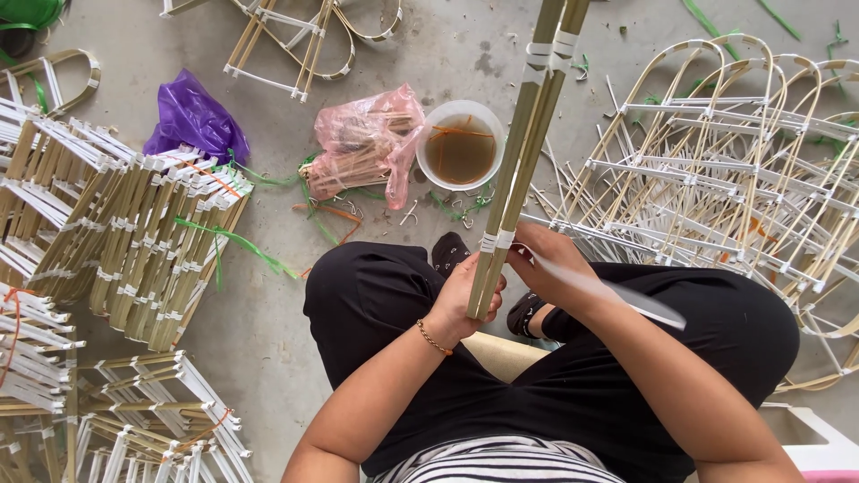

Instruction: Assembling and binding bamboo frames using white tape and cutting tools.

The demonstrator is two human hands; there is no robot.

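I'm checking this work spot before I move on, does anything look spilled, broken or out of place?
Nothing looks spilled or broken. The bowl of brown liquid stands upright on the floor, with a few strips lying in it. Loose green and orange scraps litter the floor near the pink bag.

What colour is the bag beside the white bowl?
Translucent pink bag, left of the bowl; head view.

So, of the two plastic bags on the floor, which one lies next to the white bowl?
The pink bag: it touches the left side of the bowl and holds thin sticks. The purple bag lies farther left, by the stacked frames.
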